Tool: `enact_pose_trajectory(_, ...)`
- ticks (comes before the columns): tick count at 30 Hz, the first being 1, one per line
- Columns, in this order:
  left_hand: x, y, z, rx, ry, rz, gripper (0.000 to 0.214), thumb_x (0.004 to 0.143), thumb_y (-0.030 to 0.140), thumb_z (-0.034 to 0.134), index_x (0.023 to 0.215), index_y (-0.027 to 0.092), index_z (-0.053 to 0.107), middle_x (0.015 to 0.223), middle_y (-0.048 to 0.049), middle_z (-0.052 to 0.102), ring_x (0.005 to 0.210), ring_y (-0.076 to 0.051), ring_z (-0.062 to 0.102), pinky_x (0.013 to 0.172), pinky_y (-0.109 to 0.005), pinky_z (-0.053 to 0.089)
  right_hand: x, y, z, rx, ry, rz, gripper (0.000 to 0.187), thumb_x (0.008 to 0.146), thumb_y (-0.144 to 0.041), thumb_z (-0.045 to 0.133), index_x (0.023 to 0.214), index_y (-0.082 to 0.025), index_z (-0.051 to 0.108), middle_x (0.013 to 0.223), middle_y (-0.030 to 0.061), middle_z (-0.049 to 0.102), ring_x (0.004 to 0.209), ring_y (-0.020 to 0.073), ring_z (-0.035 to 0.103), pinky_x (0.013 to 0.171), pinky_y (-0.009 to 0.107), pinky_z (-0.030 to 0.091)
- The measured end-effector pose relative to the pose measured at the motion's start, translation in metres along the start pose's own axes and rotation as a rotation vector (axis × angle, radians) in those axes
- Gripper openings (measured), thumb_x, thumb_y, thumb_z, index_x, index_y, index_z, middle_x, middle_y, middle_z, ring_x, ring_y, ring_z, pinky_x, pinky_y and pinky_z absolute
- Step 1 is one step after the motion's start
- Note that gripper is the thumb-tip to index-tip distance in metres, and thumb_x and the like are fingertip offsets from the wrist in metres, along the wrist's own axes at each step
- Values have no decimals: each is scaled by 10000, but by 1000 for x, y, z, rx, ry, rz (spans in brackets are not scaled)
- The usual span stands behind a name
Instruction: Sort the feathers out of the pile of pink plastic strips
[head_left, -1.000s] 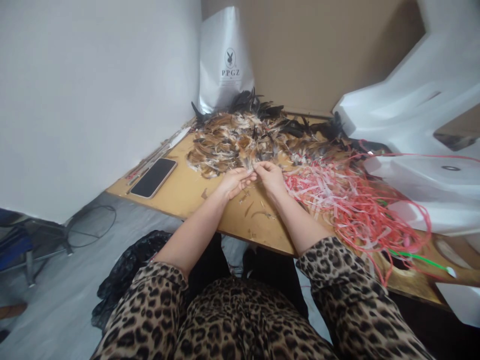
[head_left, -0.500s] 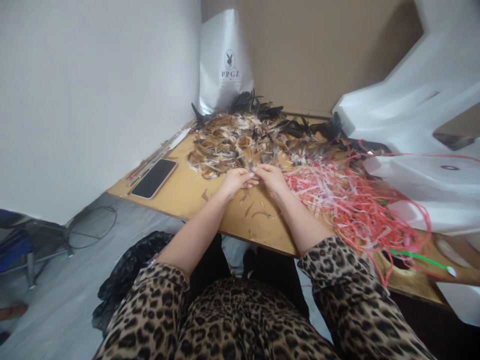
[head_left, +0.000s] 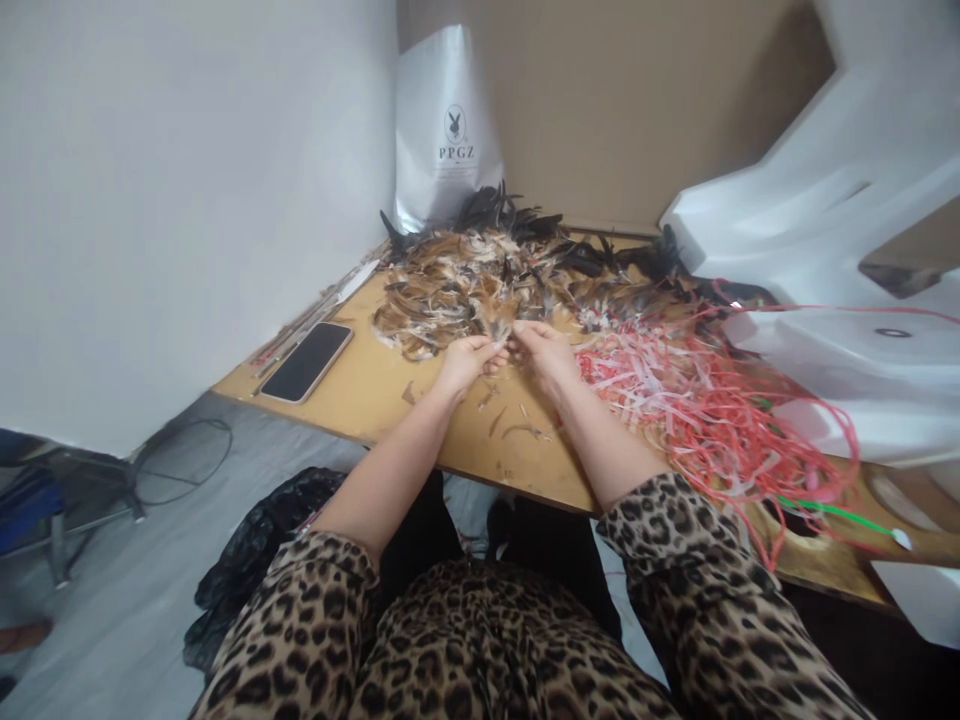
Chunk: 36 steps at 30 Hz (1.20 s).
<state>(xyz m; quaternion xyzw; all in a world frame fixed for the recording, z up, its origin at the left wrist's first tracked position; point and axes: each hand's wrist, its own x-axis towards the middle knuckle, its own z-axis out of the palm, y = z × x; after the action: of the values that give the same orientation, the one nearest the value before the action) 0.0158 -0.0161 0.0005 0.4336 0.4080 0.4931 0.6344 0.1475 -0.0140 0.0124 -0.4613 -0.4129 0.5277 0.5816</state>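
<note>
My left hand (head_left: 468, 362) is closed in a pinch on the base of a brown feather (head_left: 496, 312), at the front of the feather pile. Close beside it, my right hand (head_left: 541, 350) pinches at the same feather; its fingertips are partly hidden. Behind both hands spreads a pile of brown and cream feathers (head_left: 431, 295), with black feathers (head_left: 499, 208) at its back edge. Several loose feather scraps (head_left: 525, 428) lie on the wooden table (head_left: 360, 395) in front of my hands.
To the left lies a phone (head_left: 307, 362) by the wall. A white bag (head_left: 450, 130) with printing stands at the back. Right of my hands sits a tangle of red and pink ribbon strips (head_left: 705, 410), beside a white machine (head_left: 847, 350). A black plastic bag (head_left: 262, 545) is on the floor.
My hands have come slightly apart, the right one shifting a little up and right. The brown feather between them now shows more plainly. The other things stay where they were.
</note>
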Motion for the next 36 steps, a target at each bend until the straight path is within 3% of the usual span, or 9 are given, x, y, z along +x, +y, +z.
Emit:
enact_pose_trajectory(5,2,0,-2,-78,23,-7,166,663,236,684,696,92,608,671,-57,654,543,-57,565,522,-160,421,16,-27,-23,-102,132,-63,372,586,-411,660,858,-159,631,822,41,659,601,92,548,474,183,388)
enact_pose_trajectory(12,2,2,-5,-167,38,21,145,680,217,669,728,93,613,668,-38,647,546,-42,561,522,-147,406,31,-56,-44,-263,209,-185,293,597,-336,637,806,-132,633,691,23,624,528,79,504,467,191,364)
enact_pose_trajectory(15,2,3,-5,-172,56,19,160,671,224,680,731,94,608,667,-35,646,547,-40,561,521,-145,406,35,-51,-46,-440,176,-248,261,614,-338,613,759,-124,649,633,20,614,505,81,482,492,209,374)
enact_pose_trajectory(22,3,3,-3,-175,53,7,191,652,233,698,739,96,597,672,-36,646,539,-41,563,508,-146,407,39,-25,-51,-1020,-89,-266,200,645,-282,554,656,-125,677,612,27,635,578,131,542,580,233,398)
enact_pose_trajectory(36,5,0,-4,-168,37,-5,180,657,233,694,731,95,604,677,-40,651,538,-43,563,507,-144,411,42,-18,-30,-1372,25,-273,234,684,-341,518,758,-203,691,763,67,682,737,194,606,663,271,417)
